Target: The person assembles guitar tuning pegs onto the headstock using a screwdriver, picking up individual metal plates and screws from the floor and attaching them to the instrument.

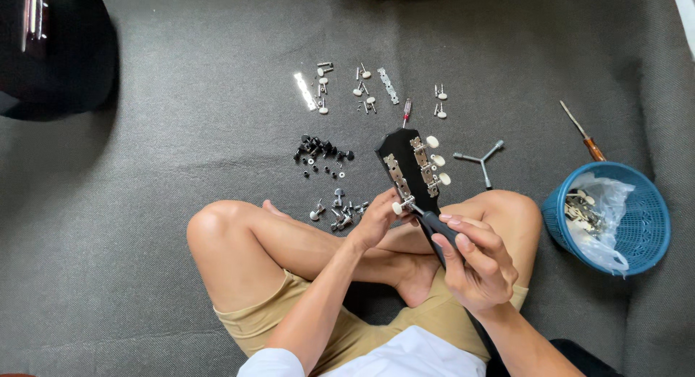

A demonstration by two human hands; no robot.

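Note:
A black guitar headstock (400, 149) with silver tuner plates and cream knobs rests over my crossed legs. My left hand (378, 219) pinches a cream-knobbed tuning peg (400, 205) at the headstock's lower left edge. My right hand (474, 263) grips the dark handle of a screwdriver (436, 223), whose tip points at that peg. The guitar neck runs down under my right hand and is mostly hidden.
Loose tuners, metal strips and a small red-handled screwdriver (406, 111) lie ahead on the grey mat. Black parts (321, 149) and silver pieces (340, 212) lie left. A three-armed wrench (481, 160), a wooden-handled screwdriver (585, 134) and a blue basket (644, 218) are right.

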